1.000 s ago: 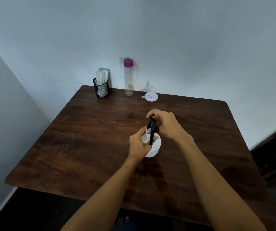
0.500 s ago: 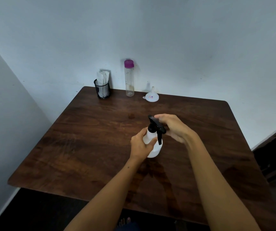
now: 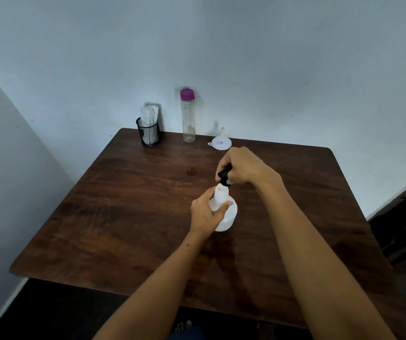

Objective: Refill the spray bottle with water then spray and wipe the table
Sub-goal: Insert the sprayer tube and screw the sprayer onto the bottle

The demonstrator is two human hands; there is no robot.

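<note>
— Pale walls meet in a corner behind a dark wooden table (image 3: 128,217), yes? What stands on it?

— Beyond the fingers, against the back wall: a black mesh cup (image 3: 148,133) stuffed with white paper, a clear water bottle (image 3: 188,116) with a purple cap, and a small white funnel (image 3: 221,141) set mouth-down.

— And the spray bottle (image 3: 224,209)?

— Upright on the table, near the middle. Its neck is uncovered. The left hand (image 3: 205,213) curls round its shoulder, thumb on the far side, fingertips (image 3: 229,205) on the near side.

— Where is the top?

— The black spray head (image 3: 224,176) sits in the right hand (image 3: 242,166), just above and slightly beyond the bottle's neck, clear of it. Those fingers are bent round it, hiding most of it; only its dark end pokes out toward the left hand

— Anything below?

— Toes (image 3: 182,326) show under the near table edge
</note>
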